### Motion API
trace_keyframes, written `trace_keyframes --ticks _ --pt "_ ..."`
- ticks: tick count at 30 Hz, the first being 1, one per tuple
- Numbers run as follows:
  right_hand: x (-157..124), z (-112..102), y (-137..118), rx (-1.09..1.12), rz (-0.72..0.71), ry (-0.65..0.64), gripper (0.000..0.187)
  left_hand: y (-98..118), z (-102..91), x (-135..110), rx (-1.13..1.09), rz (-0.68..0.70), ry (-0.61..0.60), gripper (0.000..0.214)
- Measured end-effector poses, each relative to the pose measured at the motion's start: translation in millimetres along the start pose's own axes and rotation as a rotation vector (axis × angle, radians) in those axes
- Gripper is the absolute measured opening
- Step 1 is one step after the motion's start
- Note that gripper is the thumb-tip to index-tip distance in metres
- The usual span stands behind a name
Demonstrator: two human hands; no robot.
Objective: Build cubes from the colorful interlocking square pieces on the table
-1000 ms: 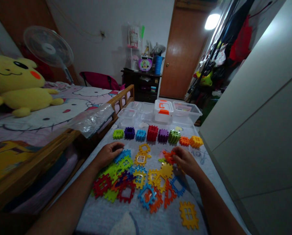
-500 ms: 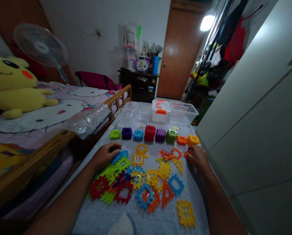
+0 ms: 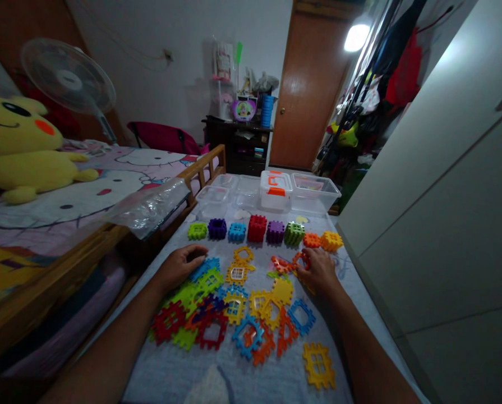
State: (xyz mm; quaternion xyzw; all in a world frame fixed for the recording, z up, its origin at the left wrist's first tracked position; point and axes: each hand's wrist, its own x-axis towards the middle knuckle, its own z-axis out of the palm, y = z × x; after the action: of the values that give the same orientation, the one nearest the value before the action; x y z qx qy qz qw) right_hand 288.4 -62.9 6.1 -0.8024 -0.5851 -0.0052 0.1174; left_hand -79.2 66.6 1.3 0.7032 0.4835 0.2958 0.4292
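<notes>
My left hand (image 3: 182, 268) rests at the left of the loose pieces, fingers curved with a gap to the thumb, holding nothing, beside a blue toothed building piece (image 3: 204, 269). My right hand (image 3: 318, 270) is closed at the right, its fingertips on an orange building piece (image 3: 300, 259); the hand hides part of it. Close by lie another orange piece (image 3: 281, 264) and a solid yellow square piece (image 3: 282, 291). Nearer to me spread several flat pieces, among them a red frame (image 3: 212, 331), a blue frame (image 3: 302, 316) and a yellow window piece (image 3: 318, 366).
Behind the loose pieces runs a row of stacked pieces, including a red stack (image 3: 257, 229) and a yellow stack (image 3: 331, 241). Clear plastic boxes (image 3: 316, 193) and a lidded box (image 3: 276, 193) stand farther back. A wooden bed rail (image 3: 107, 252) borders the left, a white cabinet (image 3: 436, 185) the right.
My right hand has moved left from the right edge of the pieces to the orange pieces. My left hand has stayed in place.
</notes>
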Motion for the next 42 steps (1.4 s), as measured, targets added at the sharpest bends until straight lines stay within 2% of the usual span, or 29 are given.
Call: trace_keyframes --ticks 4,6,9,11,13,17,20,25,30,32,35,39,42 --pt "4 -6 12 0.140 -0.001 0.047 0.045 0 -0.7 0 0.031 -0.004 -0.007 0.048" --pt "6 -14 28 0.258 -0.003 0.077 0.044 1 -0.8 0 0.046 -0.001 -0.006 0.048" --pt "7 -27 61 0.337 0.083 0.146 0.046 4 -0.8 -1 0.063 -0.003 -0.001 0.049" --pt "6 -32 78 0.324 0.132 0.140 0.048 7 -0.8 -1 0.075 -0.009 0.004 0.049" --pt "5 -33 86 0.287 0.134 0.078 0.046 8 -0.8 -1 0.079 -0.014 0.006 0.049" --pt "4 -27 79 0.193 0.079 -0.065 0.038 4 -1.3 -1 0.075 -0.022 0.005 0.050" --pt "4 -22 70 0.116 0.076 -0.121 0.035 -1 -2.0 0 0.084 -0.016 -0.004 0.050" --pt "2 -20 69 0.068 0.073 -0.143 0.043 -3 -2.4 1 0.099 -0.003 -0.020 0.050" --pt "0 -23 62 0.008 0.087 -0.154 0.035 0 -1.8 0 0.091 -0.007 -0.016 0.051" --pt "-2 -27 58 -0.037 0.098 -0.144 0.032 2 -1.9 0 0.091 -0.007 -0.013 0.051" --pt "2 -39 52 -0.120 0.081 -0.070 0.038 4 -2.2 0 0.083 0.009 -0.025 0.051" --pt "26 -63 46 -0.158 -0.015 0.039 0.050 9 -2.2 -1 0.059 -0.007 -0.011 0.054" --pt "54 -73 43 -0.218 -0.093 -0.036 0.050 11 -2.5 -2 0.059 -0.022 -0.013 0.054"
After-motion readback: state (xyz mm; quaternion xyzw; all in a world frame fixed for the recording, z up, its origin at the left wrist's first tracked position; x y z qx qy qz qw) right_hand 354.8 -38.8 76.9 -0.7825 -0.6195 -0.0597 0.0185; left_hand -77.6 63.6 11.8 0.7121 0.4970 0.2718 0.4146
